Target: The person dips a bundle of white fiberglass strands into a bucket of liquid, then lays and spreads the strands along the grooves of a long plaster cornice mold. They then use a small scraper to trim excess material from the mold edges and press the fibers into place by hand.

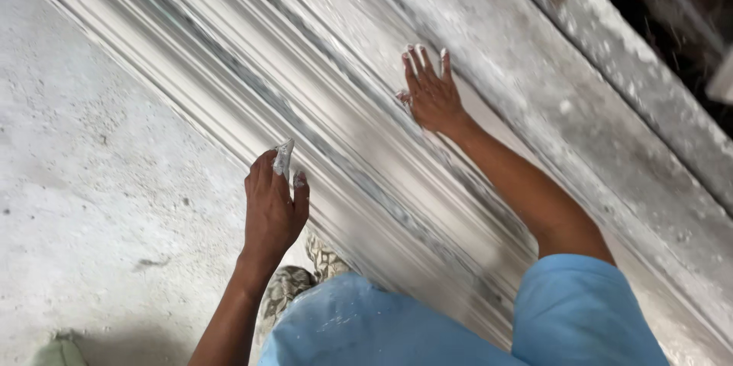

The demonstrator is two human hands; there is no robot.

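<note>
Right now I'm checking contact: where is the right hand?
In the head view, the right hand lies flat, upper centre, on the long ridged plaster moulding, up-right of the left hand.

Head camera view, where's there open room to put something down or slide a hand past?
The widest bare patch is the dusty concrete floor, bordered by the ridged plaster moulding and the left hand. The flat band between the right hand and the rough beam is open too. It's crowded around the patterned shoes.

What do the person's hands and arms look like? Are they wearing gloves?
No gloves. Both the left hand and the right hand are bare, with white plaster smeared on the fingertips. The forearms are bare too. A light blue short sleeve covers the right upper arm.
</note>
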